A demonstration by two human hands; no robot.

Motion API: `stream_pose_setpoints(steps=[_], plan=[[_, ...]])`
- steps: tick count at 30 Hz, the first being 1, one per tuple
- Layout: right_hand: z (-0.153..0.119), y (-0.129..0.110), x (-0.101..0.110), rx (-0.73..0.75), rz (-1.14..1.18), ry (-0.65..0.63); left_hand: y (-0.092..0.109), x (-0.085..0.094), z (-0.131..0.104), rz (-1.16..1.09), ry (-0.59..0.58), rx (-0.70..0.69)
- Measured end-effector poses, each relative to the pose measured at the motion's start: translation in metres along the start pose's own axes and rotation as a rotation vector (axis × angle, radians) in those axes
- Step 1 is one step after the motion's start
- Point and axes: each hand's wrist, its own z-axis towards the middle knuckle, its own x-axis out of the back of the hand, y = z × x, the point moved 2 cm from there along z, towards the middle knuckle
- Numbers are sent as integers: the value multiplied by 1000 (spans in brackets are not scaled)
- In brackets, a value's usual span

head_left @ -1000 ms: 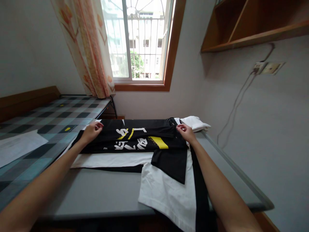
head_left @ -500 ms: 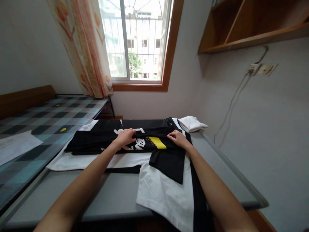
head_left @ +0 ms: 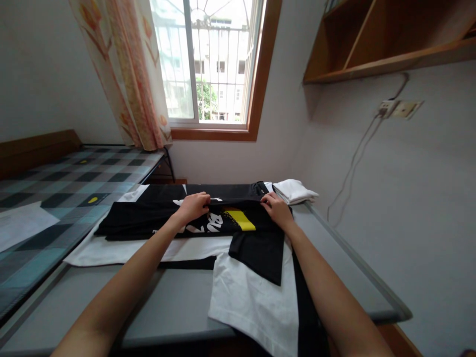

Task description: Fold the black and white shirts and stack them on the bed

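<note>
A black T-shirt with white lettering and a yellow patch lies partly folded over white-and-black shirts on the table. My left hand pinches the fabric near the lettering, at the middle of the shirt. Farther right, near the collar end, my right hand has its fingers closed on the same cloth. The stretch between both hands is lifted a little in a ridge. A black sleeve rests on the white shirt, whose sleeve hangs toward the near table edge.
A folded white cloth sits at the table's far right corner. The grey table has a raised rim along the right wall. On the left stands a bed with a checked cover and a white paper on it.
Both hands have drawn the black T-shirt's fabric slightly up and away from me. The gripped edge now stands higher and covers more of the white lettering behind it.
</note>
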Motion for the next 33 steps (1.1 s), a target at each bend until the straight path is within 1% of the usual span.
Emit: stream_pose_setpoints(steps=[3,5,8,10,13,14,15,17,19,21,22,26,27,28,31,32,33], plan=[[-3,2,-1,58,55,-249,-1,-7,-1,-33,-151,-50],[-6,1,-3,58,63,-315,-2,-12,-2,-35,-193,-62],[-7,-1,-4,36,-37,-285,-1,-15,-3,-27,-169,-55],[-5,-4,-3,9,-164,-195,0,-13,-2,-17,-116,-35],[-1,-8,1,-18,-308,-18,1,-9,-2,-6,-37,-24],[0,-9,2,-16,-330,11,2,-8,-2,-13,-34,-38],[0,-9,3,-6,-340,13,2,-9,-2,-23,-50,-59],[0,-8,5,31,-335,-58,2,-12,-2,-43,-120,-104],[-2,-6,6,68,-297,-173,2,-16,-2,-51,-187,-131],[-3,-5,8,84,-246,-252,1,-19,-2,-51,-213,-133],[-3,-5,9,84,-227,-256,1,-19,-2,-55,-210,-130],[-1,-7,16,87,-217,-170,2,-13,-2,-92,-163,-106],[-1,-8,17,86,-212,-181,2,-10,-2,-105,-161,-98],[-2,-8,16,80,-199,-223,2,-9,-2,-120,-171,-91],[-5,-5,11,29,-108,-414,1,-8,-3,-174,-244,-87],[-6,-4,10,10,-73,-448,0,-8,-3,-196,-264,-90],[-6,-3,9,-6,-44,-451,-1,-9,-3,-216,-277,-92]])
